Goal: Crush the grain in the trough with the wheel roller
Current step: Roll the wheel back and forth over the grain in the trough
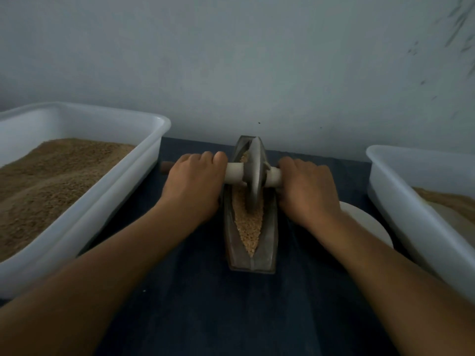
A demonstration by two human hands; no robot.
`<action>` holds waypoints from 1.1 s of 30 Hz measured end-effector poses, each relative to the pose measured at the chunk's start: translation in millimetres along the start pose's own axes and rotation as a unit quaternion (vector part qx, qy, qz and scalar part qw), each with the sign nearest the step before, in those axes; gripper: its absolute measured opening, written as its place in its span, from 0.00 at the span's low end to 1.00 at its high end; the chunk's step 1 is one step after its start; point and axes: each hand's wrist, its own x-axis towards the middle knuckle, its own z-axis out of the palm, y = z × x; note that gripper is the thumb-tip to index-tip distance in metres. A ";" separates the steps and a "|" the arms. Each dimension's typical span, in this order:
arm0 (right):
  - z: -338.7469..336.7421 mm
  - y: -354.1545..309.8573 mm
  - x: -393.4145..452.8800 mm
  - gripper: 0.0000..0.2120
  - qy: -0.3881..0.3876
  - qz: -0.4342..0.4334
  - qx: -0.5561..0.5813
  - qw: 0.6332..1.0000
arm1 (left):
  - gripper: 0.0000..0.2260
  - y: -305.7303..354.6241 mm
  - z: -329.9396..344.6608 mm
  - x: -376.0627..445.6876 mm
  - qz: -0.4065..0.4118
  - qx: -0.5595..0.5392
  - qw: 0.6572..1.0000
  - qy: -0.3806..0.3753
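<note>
— So how far along is the crushing?

— Nearest us, the grain (248, 227) in the trough (232, 242) looks whole, so I'd judge most of the work remains.

— And the hands?

— Left hand (194, 185) and right hand (307, 190) each curl their fingers (205, 156) around the wooden axle (234, 172), either side of the wheel roller (255, 173), which stands in the trough's far half on the bench (200, 291).

— Beyond that?

— White tubs (123, 176) of brown meal flank it.
</note>
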 end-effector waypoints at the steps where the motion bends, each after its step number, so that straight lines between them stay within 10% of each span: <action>1: -4.0 -2.4 -10.6 0.11 0.019 -0.004 0.010 1.000 | 0.20 0.8 -4.0 -7.7 0.006 -0.010 1.000 0.004; 13: -53.6 -13.4 -74.0 0.28 -0.014 -0.021 0.060 0.998 | 0.30 5.0 -42.7 -62.1 0.066 -0.019 0.997 0.034; 21: -21.8 -5.3 -19.5 0.10 -0.010 -0.041 0.013 0.999 | 0.27 -3.1 -2.3 -25.5 0.016 -0.013 1.000 0.000; 33: 26.9 25.2 59.8 0.12 -0.142 0.040 0.032 0.989 | 0.14 -5.5 14.0 61.6 -0.008 0.033 0.999 -0.009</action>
